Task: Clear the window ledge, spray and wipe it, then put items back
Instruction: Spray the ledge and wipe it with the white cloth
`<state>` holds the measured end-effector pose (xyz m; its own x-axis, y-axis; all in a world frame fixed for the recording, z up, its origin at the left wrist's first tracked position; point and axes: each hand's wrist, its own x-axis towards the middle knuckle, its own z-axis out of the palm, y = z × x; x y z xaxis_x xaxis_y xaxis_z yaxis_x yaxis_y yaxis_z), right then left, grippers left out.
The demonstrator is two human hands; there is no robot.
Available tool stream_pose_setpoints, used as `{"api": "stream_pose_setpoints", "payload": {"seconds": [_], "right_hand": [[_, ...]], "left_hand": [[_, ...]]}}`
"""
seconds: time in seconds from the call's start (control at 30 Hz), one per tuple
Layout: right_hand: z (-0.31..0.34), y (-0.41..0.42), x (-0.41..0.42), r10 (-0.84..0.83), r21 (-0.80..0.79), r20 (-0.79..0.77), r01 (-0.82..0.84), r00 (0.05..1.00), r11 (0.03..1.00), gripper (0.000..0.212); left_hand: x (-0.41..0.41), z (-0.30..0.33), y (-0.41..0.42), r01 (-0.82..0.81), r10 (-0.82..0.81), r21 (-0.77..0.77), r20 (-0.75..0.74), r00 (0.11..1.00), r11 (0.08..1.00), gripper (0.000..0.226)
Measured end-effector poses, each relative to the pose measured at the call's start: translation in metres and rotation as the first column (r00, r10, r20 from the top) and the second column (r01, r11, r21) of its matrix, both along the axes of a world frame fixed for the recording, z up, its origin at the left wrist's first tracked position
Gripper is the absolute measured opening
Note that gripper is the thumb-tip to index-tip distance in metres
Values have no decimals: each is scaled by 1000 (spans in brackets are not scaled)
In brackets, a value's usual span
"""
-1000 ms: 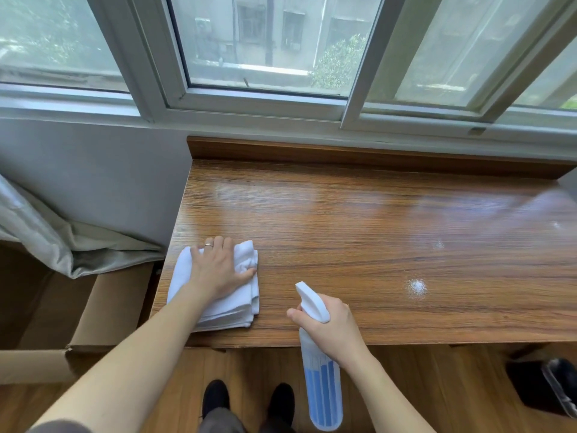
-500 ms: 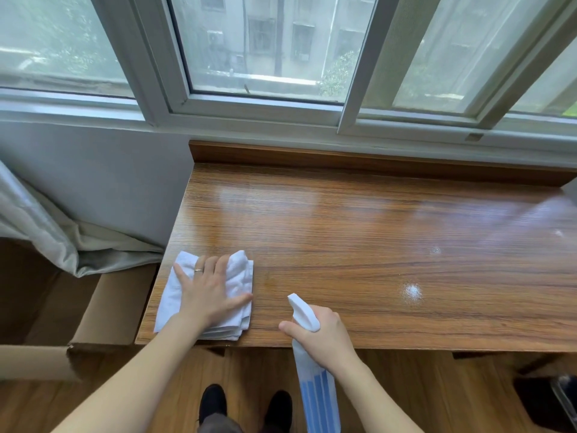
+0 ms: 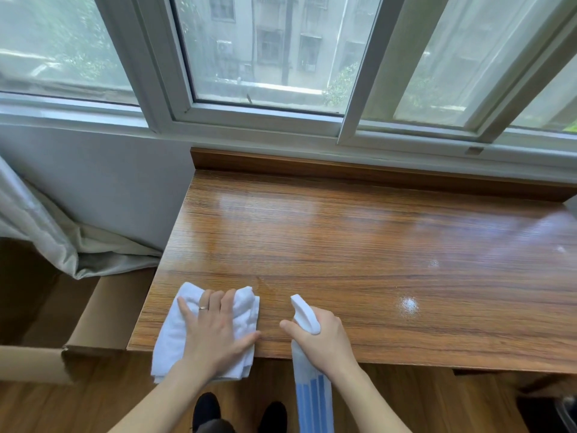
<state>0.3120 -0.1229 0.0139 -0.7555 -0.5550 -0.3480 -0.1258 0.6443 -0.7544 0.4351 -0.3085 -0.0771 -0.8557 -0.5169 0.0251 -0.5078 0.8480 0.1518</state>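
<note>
While left hand (image 3: 215,334) flattens cloth (image 3: 175,332) — right hand (image 3: 321,335) grips sprayer (image 3: 312,392).

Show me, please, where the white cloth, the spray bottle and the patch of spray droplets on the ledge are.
white cloth (image 3: 246,307): head view, bunched far right corner.
spray bottle (image 3: 304,312): head view, white nozzle head.
spray droplets (image 3: 408,304): head view, middle of the wet patch.

Two hands (image 3: 215,332); one white cloth (image 3: 246,307); one spray bottle (image 3: 312,389); one cardboard box (image 3: 103,310); perhaps two shoes (image 3: 206,407).
</note>
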Motion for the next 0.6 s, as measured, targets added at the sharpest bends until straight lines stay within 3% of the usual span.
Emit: {"api": "stream_pose_setpoints", "payload": {"seconds": [0.3, 0.6], "right_hand": [[20, -15, -35, -48, -29, -15, 48, 999, 998, 51], [33, -23, -52, -141, -62, -38, 138, 989, 988, 50]], "left_hand": [[-46, 4, -9, -44, 50, -84, 66, 997, 995, 55], [-133, 16, -32, -42, 50, -49, 164, 985, 998, 61]]}}
